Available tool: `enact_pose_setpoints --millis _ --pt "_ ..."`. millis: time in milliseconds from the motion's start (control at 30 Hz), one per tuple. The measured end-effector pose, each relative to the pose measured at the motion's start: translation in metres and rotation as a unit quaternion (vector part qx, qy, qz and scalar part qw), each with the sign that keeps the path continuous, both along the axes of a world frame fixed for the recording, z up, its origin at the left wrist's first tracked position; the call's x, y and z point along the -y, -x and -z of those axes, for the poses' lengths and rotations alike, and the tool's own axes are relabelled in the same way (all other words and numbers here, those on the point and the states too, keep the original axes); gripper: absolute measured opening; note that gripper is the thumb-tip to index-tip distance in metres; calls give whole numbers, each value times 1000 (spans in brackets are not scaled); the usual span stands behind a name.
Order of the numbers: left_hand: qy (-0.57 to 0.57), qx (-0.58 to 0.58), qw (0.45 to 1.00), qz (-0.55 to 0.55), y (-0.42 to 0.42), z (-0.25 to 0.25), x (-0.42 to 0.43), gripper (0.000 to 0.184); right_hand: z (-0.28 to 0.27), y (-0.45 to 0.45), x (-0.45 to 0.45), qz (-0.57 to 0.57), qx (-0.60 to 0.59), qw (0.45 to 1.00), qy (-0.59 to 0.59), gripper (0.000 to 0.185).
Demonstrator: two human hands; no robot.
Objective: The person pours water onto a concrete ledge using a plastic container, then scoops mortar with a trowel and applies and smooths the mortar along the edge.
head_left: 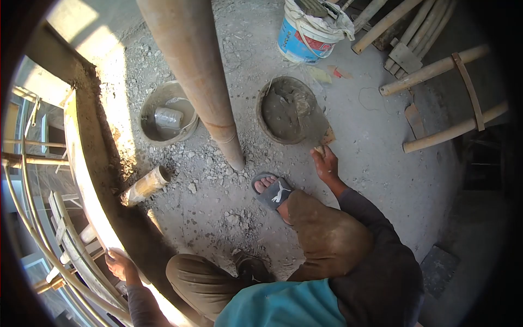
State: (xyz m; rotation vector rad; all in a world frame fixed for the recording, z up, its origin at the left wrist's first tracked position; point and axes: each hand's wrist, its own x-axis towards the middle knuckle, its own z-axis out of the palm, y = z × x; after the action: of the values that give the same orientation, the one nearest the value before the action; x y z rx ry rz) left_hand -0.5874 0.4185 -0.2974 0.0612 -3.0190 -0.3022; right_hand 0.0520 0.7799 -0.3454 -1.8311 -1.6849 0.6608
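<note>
My right hand is closed around the short handle of a trowel. Its grey, mortar-coated blade reaches to the rim of a round tub of wet mortar. At the lower left, my left hand grips the sunlit edge of a low wall ledge, fingers curled over it. A second tub, holding murky water and a pale plastic container, stands left of the mortar tub.
A thick bamboo pole rises between the tubs. Rubble and a short pipe piece lie on the floor. A blue-and-white bucket stands at the back, with wooden poles to its right. Scaffolding poles are outside the ledge.
</note>
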Motion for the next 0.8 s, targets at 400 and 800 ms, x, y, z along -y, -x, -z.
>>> enact_pose_setpoints --millis 400,800 --pt "-8 -28 1000 -6 -9 -7 -8 54 -134 80 49 -428 -40 878 212 55" --pt "-37 -15 999 -18 -10 -10 -12 53 30 345 204 -441 -177 843 250 42"
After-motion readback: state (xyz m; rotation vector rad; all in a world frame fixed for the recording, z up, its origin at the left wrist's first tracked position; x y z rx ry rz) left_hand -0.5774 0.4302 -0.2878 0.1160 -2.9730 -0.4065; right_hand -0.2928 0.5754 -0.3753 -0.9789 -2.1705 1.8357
